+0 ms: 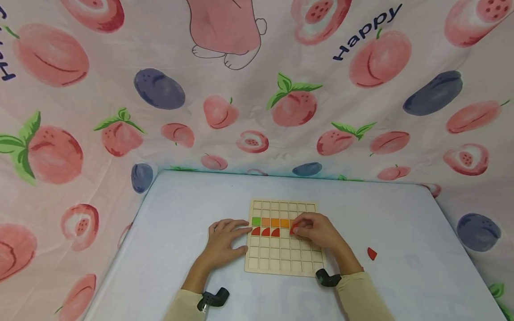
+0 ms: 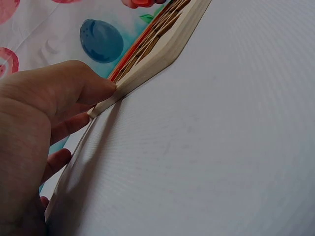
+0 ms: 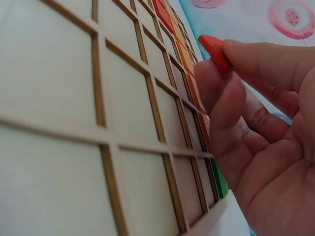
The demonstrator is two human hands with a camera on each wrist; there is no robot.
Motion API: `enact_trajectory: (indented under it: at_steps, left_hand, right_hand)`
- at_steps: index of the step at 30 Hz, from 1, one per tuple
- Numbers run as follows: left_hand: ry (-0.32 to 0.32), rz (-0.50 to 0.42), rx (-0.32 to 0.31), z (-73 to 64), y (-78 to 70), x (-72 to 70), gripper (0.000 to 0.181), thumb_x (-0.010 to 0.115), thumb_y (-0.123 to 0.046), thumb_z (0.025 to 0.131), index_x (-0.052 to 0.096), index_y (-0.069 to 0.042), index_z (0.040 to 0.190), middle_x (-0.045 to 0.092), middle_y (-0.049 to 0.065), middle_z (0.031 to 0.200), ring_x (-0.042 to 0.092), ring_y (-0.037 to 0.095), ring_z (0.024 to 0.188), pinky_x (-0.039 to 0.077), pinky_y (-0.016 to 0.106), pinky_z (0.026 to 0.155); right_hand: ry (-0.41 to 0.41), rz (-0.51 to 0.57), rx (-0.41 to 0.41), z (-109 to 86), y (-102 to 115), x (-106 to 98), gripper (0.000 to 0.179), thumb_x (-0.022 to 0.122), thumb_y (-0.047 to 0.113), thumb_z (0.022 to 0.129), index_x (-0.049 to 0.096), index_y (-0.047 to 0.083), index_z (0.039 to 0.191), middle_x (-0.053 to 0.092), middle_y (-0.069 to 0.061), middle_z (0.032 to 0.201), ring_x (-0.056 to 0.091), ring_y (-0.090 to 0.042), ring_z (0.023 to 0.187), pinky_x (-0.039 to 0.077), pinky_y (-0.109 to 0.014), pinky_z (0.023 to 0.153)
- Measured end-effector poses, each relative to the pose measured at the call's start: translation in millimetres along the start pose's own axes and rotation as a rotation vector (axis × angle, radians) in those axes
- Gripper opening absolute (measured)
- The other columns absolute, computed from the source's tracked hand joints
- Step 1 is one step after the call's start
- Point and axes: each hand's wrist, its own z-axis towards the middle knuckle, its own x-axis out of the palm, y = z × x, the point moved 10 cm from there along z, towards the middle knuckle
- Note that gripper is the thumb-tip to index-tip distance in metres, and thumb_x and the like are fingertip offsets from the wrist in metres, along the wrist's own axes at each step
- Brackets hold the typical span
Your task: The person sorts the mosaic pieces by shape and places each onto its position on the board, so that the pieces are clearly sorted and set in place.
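A wooden grid board (image 1: 281, 255) lies on the white table, with a row of coloured squares across it: a green square (image 1: 256, 221), then several orange ones. In the row below, three red quarter-circle pieces (image 1: 265, 232) sit in the left cells. Over that row, my right hand (image 1: 319, 229) pinches another red piece (image 3: 215, 51) between thumb and fingertips, raised off the grid in the right wrist view. My left hand (image 1: 225, 243) touches the board's left edge, thumb and fingers spread loosely; in the left wrist view its thumb (image 2: 98, 86) rests against the wooden rim.
One loose red piece (image 1: 372, 253) lies on the table to the right of the board. A bit of red (image 1: 362, 269) shows beside the right wrist, mostly hidden. Behind the table hangs a fruit-patterned cloth (image 1: 249, 89). Each wrist wears a black camera mount (image 1: 328, 278).
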Motion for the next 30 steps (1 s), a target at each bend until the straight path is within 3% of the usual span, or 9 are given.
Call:
enact_trajectory:
  at_steps: [8, 21, 30]
  left_hand:
    - [-0.006, 0.001, 0.003, 0.6, -0.2, 0.0, 0.05, 0.072, -0.038, 0.086, 0.067, -0.034, 0.136, 0.058, -0.012, 0.145, 0.043, 0.023, 0.136, 0.02, 0.057, 0.111]
    - [-0.027, 0.002, 0.012, -0.4, -2.0, -2.6, 0.05, 0.073, -0.037, 0.085, 0.068, -0.033, 0.134, 0.059, -0.011, 0.144, 0.043, 0.022, 0.135, 0.022, 0.058, 0.11]
    - [-0.031, -0.008, 0.015, -0.3, -2.4, -2.6, 0.05, 0.074, -0.035, 0.085, 0.068, -0.033, 0.134, 0.059, -0.011, 0.144, 0.043, 0.022, 0.134, 0.021, 0.058, 0.11]
  right_hand:
    - [-0.017, 0.035, 0.047, 3.7, 1.4, 7.2, 0.014, 0.076, 0.016, 0.09, 0.076, 0.012, 0.104, 0.073, -0.002, 0.092, 0.068, -0.014, 0.077, 0.057, -0.025, 0.072]
    - [-0.048, 0.009, 0.051, 8.9, -4.0, 14.8, 0.012, 0.083, 0.019, 0.085, 0.075, 0.017, 0.093, 0.073, 0.004, 0.081, 0.066, -0.015, 0.069, 0.053, -0.028, 0.064]
    - [-0.034, 0.031, 0.066, 10.9, -6.8, 16.7, 0.011, 0.082, 0.016, 0.085, 0.076, 0.013, 0.093, 0.073, -0.001, 0.081, 0.066, -0.016, 0.063, 0.053, -0.028, 0.06]
